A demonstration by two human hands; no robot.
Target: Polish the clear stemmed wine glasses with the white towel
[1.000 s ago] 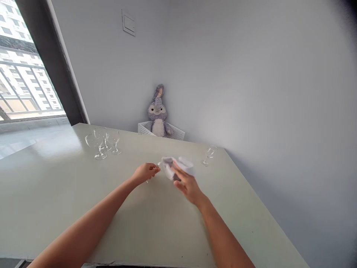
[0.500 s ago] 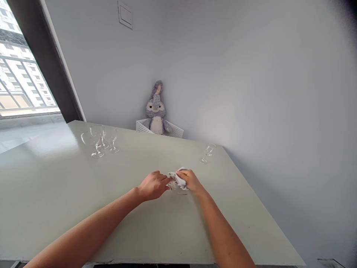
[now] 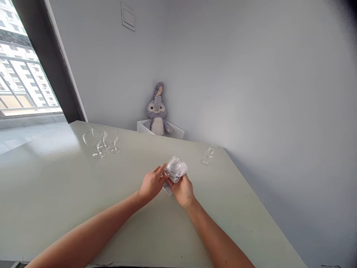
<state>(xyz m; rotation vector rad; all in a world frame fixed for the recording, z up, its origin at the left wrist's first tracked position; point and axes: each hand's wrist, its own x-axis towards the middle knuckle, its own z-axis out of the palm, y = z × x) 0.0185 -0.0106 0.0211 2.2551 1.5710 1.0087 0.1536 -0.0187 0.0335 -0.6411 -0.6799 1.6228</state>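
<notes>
At 12 o'clock, the white cloth (image 3: 183, 169) and left hand (image 3: 152, 184) are partly hiding the held glass (image 3: 174, 166); beyond, the table (image 3: 131, 156) is concealing the base of the basket (image 3: 176, 131); the bottom border is cropping the left forearm (image 3: 108, 229) and right forearm (image 3: 213, 236)

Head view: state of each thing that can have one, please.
Left hand: closed on the held goblet
Right hand: gripping the white cloth
Held goblet: tilted, bowl against the cloth
White cloth: bunched, one end hanging
Three goblets: upright, no liquid visible
Far-right goblet: upright, alone
Plush rabbit: sitting upright in basket
Light switch: on or off, cannot tell
</notes>
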